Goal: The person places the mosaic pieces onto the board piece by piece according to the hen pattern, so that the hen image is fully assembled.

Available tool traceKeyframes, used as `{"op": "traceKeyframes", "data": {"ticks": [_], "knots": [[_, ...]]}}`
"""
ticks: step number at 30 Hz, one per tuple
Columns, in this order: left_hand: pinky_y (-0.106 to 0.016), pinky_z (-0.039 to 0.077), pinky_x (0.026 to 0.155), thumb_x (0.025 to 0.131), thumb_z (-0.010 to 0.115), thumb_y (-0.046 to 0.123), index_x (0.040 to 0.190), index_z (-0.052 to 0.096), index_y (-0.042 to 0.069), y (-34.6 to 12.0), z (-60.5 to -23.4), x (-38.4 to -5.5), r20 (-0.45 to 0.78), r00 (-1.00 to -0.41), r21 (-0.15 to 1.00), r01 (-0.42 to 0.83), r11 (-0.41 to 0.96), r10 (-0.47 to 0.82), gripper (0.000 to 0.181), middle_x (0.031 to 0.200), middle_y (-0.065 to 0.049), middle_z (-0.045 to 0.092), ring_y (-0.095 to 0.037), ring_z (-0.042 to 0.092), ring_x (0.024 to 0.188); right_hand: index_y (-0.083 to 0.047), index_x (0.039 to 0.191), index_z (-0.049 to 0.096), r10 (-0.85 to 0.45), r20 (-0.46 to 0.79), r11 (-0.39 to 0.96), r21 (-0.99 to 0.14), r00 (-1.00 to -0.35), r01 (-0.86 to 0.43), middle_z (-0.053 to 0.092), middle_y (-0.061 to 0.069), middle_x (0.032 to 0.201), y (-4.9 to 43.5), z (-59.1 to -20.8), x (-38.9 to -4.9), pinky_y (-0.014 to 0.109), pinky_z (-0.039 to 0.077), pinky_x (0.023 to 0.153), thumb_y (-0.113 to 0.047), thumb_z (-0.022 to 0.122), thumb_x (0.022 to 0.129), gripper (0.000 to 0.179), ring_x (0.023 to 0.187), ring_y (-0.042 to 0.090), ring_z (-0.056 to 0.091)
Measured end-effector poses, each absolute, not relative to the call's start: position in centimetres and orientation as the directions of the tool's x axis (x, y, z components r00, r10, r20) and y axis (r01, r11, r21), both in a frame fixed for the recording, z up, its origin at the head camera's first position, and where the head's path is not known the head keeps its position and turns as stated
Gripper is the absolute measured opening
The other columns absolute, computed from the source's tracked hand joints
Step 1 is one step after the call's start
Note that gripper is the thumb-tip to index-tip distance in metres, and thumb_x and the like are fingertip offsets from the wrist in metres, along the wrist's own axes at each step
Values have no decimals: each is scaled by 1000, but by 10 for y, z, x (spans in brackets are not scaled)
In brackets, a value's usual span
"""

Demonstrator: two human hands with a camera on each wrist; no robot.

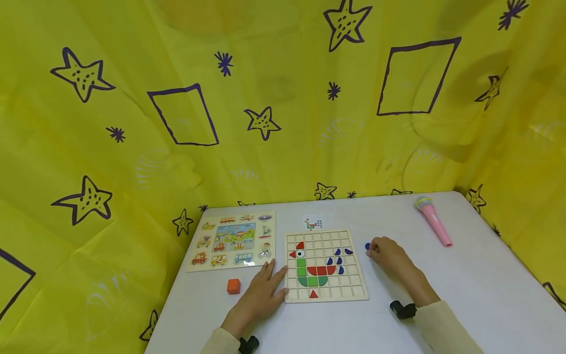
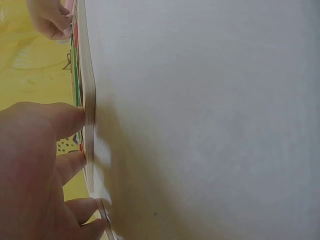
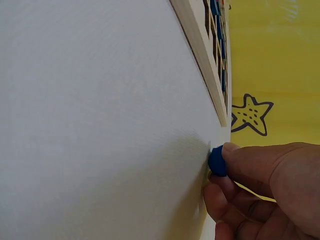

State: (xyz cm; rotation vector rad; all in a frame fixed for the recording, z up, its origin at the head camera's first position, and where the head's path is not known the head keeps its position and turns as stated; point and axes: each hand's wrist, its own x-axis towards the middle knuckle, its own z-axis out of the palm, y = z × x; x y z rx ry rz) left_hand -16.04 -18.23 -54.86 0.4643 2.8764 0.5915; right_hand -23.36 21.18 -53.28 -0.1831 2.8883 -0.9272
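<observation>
Between its thumb and fingers my right hand [image 1: 389, 256] pinches a small blue puzzle piece [image 3: 217, 161], just right of the wooden grid board [image 1: 345, 290]. The piece is partly covered by the fingers in the head view. On the board, red, green and blue pieces form a bird shape, with a white eye piece [image 1: 300, 254] near its top left. A red triangle [image 1: 313, 294] lies in the bottom row. My left hand [image 1: 262, 294] touches the board's left edge with extended fingers; two other fingertips reach the neighbouring picture puzzle [image 1: 191, 268].
A small picture card [image 1: 313, 222] lies behind the board. An orange-red cube [image 1: 233, 286] sits left of my left hand. Toward the table's [image 1: 495, 295] far right lies a pink toy microphone [image 1: 435, 223]. A yellow patterned curtain [image 1: 283, 167] stands around the table's back and sides.
</observation>
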Motion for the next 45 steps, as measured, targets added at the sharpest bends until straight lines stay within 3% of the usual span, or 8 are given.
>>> {"op": "traceKeyframes", "data": {"ticks": [15, 22, 31, 45], "knots": [[-62, 27, 127, 106, 56, 48, 164, 42, 28, -182, -549, -162, -108, -938, 401, 263, 877, 330, 63, 176, -12, 22, -39, 18, 162, 3, 99, 70, -129, 35, 782, -611, -991, -124, 72, 20, 100, 235, -532, -230, 57, 55, 87, -4, 63, 101, 10, 94, 35, 65], [-61, 27, 127, 106, 56, 46, 163, 43, 24, -183, -550, -162, -83, -933, 400, 291, 869, 351, 62, 175, -16, 24, -41, 20, 162, 3, 100, 69, -97, -47, 812, -582, -994, -51, 70, 20, 98, 240, -525, -229, 58, 54, 88, -6, 65, 100, 10, 93, 36, 62], [-61, 26, 128, 106, 55, 46, 163, 44, 23, -183, -551, -162, -72, -931, 407, 301, 862, 359, 62, 174, -17, 24, -42, 20, 161, 5, 103, 69, -83, -138, 841, -541, -987, 5, 68, 19, 98, 244, -526, -227, 55, 55, 86, -9, 71, 97, 15, 91, 34, 60], [-59, 25, 128, 106, 56, 46, 163, 43, 25, -183, -550, -162, -89, -934, 401, 285, 870, 347, 62, 175, -14, 23, -40, 19, 162, -1, 94, 70, -120, -27, 822, -563, -992, -84, 66, 9, 88, 220, -534, -215, 44, 53, 72, -9, 74, 93, 9, 81, 25, 60]]}}
